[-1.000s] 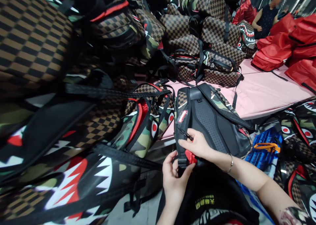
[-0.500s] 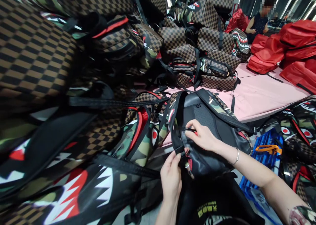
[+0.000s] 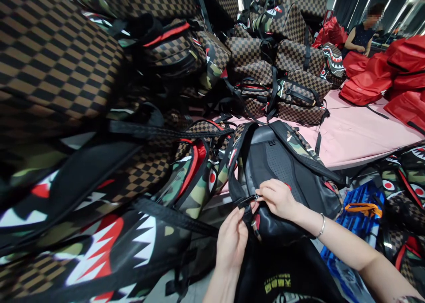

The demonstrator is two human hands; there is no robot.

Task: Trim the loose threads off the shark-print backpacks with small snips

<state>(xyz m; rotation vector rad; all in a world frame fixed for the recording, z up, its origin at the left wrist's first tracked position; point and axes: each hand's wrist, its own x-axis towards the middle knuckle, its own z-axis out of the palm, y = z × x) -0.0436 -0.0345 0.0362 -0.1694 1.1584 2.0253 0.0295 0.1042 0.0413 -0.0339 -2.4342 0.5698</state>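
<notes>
A black-backed backpack (image 3: 277,163) is lying with its padded panel facing up, its upper part resting at the near edge of the pink counter (image 3: 348,132). At its seven o'clock, the left hand (image 3: 232,234) is pinching the lower end of a shoulder strap (image 3: 234,181) between thumb and fingers. Near six o'clock, the right hand (image 3: 275,199) is closing its fingertips on a slim dark piece (image 3: 253,197) beside that strap end; what the piece is, one cannot tell. A bracelet (image 3: 322,225) is circling the right wrist.

From the backpack, checkered bags (image 3: 250,50) are stacking up toward twelve o'clock, and red bags (image 3: 368,79) are heaping between one and two. A person (image 3: 361,39) is standing behind them at one o'clock. A blue plastic bundle (image 3: 361,196) with an orange band (image 3: 363,209) is lying at four, a shark-mouth bag (image 3: 99,245) at eight, and a camouflage bag (image 3: 195,165) is gaping red at nine.
</notes>
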